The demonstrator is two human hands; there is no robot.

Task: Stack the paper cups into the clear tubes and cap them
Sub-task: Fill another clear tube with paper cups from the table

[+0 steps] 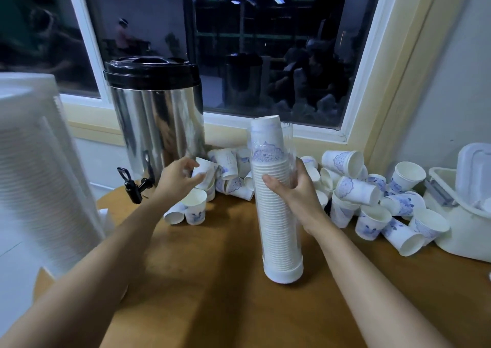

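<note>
A clear tube (279,230) stands upright on the wooden table (212,281), its white cap at the bottom and a tall stack of white paper cups with blue print filling it almost to the top. My right hand (295,188) grips the tube around its middle. My left hand (178,179) reaches toward a loose cup (204,172) lying in the pile by the urn, fingers spread near it and holding nothing. Several loose cups (356,188) lie scattered along the wall.
A steel drink urn (156,119) with a black lid and tap stands at the back left. A blurred white stack (34,175) fills the left edge. A white plastic basin (467,215) sits at the right. A window runs behind.
</note>
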